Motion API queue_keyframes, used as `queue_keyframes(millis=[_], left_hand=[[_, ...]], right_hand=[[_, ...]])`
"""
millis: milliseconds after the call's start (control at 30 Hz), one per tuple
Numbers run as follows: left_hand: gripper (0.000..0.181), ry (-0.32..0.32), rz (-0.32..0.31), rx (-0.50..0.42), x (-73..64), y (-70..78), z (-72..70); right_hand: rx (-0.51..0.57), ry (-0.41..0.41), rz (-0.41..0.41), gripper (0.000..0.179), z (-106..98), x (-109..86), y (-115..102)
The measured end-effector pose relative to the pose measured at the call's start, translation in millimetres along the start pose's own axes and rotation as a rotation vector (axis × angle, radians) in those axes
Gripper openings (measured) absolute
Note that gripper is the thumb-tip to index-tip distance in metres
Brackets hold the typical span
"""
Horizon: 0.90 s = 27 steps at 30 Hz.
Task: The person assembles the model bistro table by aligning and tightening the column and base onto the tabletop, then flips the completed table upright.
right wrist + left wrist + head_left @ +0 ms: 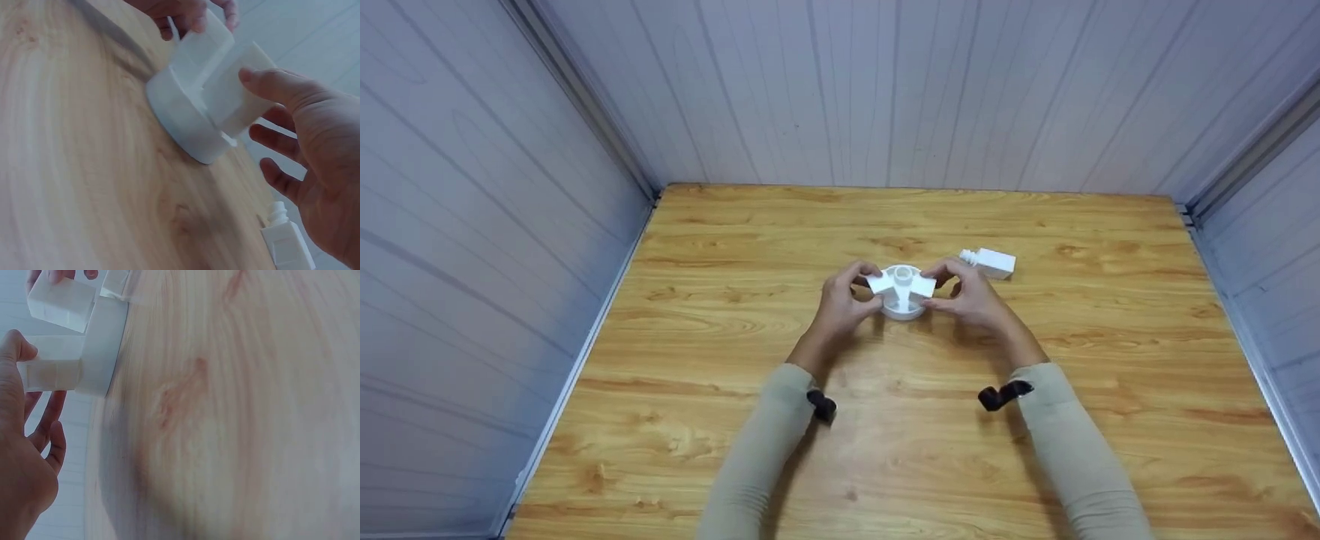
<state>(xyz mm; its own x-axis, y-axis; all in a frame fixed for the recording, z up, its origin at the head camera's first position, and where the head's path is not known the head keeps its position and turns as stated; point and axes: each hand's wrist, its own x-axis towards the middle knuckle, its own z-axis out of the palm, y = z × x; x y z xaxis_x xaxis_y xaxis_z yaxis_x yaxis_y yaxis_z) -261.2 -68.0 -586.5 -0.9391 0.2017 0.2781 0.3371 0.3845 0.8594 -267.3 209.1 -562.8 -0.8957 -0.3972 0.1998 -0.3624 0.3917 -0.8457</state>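
Observation:
A round white holder point(903, 313) with a raised ring at its middle stands on the wooden table. Two white square-sided bottles sit in it side by side, their flat ends up and their lower ends hidden inside. My left hand point(842, 301) pinches the left bottle point(879, 284) between thumb and fingers. With thumb and fingers on its sides, my right hand point(969, 295) grips the right bottle point(922, 286). In the right wrist view, the right thumb lies on the near face of that bottle point(233, 95), just above the wall of the holder point(183, 121).
Another white square bottle point(994, 262) lies on its side beyond the right hand, its threaded neck pointing left. Pale panel walls enclose the wooden table point(735, 300) at the back, left and right. A small black camera sits on each wrist.

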Motion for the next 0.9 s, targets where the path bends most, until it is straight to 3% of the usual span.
queue_keyframes(millis=[167, 367, 600, 733, 900], left_hand=[[0.033, -0.006, 0.003, 0.005, 0.7, -0.9, 0.0], [0.033, -0.01, 0.002, 0.001, 0.5, -1.2, -1.1], [0.033, -0.001, -0.002, -0.009, -0.7, -0.3, -4.2], [0.032, -0.004, -0.007, -0.017, -0.4, -0.6, -3.2], [0.032, -0.011, -0.002, -0.021, 0.1, -1.3, -0.7]], right_hand=[[-0.031, 0.011, 0.016, 0.047, 8.1, 0.9, -1.7], [0.043, -0.107, 0.007, 0.066, 0.1, 1.3, -0.3], [0.171, -0.196, 0.003, 0.055, -4.7, 1.8, 1.3], [0.161, -0.137, 0.04, 0.044, 0.5, 1.3, 2.5], [0.051, 0.022, 0.021, 0.036, 11.5, 1.9, 4.2]])
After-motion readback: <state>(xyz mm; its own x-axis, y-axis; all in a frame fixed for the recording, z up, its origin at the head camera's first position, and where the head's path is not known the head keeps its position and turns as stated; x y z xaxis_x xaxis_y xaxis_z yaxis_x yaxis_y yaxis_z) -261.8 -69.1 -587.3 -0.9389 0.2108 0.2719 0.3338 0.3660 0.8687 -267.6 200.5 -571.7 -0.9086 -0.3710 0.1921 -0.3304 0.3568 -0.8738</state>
